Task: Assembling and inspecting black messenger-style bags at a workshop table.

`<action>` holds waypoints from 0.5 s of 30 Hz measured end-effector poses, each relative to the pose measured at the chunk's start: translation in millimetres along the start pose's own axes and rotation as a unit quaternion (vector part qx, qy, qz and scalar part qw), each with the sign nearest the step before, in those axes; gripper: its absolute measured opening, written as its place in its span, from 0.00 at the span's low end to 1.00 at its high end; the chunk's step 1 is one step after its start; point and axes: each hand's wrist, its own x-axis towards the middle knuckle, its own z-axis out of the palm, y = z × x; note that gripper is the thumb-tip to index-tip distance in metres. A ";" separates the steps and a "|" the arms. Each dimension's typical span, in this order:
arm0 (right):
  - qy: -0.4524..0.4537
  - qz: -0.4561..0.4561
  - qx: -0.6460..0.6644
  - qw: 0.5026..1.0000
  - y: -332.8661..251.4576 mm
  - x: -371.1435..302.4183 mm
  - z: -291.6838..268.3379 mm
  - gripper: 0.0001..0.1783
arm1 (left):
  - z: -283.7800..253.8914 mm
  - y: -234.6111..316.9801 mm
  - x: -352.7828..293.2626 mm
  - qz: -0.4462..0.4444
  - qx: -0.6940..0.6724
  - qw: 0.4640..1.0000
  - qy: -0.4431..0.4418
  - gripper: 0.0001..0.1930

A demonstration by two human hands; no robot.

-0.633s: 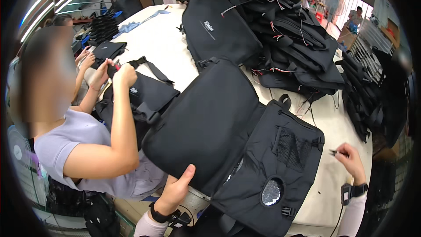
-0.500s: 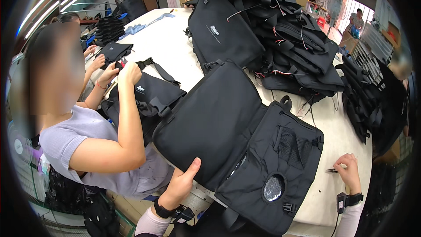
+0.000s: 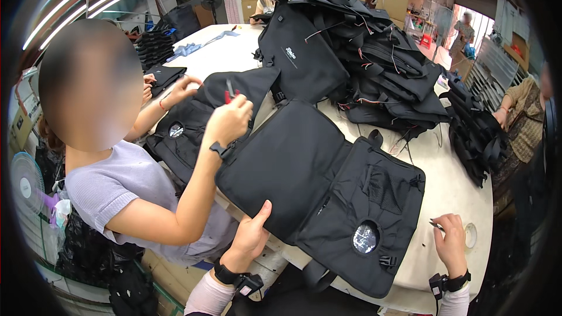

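A black bag lies opened out in front of me, its smooth flap (image 3: 281, 169) to the left and its body (image 3: 351, 234) to the right. The body carries a mesh pocket, a round window with silvery lining, and a buckle. My left hand (image 3: 250, 237) grips the flap's near edge, thumb on top and fingers hidden underneath. Right of the bag, my right hand (image 3: 449, 243) is closed around a small dark pointed tool (image 3: 436, 225), its tip sticking out toward the bag; its exact kind is unclear. This hand is over the table, apart from the bag.
A tall pile of black bags (image 3: 374, 64) covers the table's far side. At my left, a co-worker's hand (image 3: 231, 118) holds red-handled snips (image 3: 228, 95) over another black bag (image 3: 196, 114). A tape roll (image 3: 470, 235) lies on the pale table (image 3: 410, 284). Another person (image 3: 521, 120) stands at right.
My right hand has shifted left toward the bag with the tool, uncovering the tape roll. My left hand keeps its grip. The co-worker's bag is now spread open, and their snips have moved right.
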 end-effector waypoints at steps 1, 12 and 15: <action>0.019 -0.001 -0.029 0.999 13.4 -3.4 1.1 0.11 | 3.8 -1.5 -4.8 -0.003 -0.005 1.000 -0.004 0.26; 0.010 -0.060 -0.074 0.995 69.4 -16.2 18.1 0.19 | -19.3 -20.5 -37.6 -0.357 0.297 0.828 -0.314 0.27; 0.004 -0.085 -0.105 0.991 70.1 -13.4 22.2 0.16 | 11.0 -10.6 -70.1 0.019 0.492 0.818 -0.297 0.12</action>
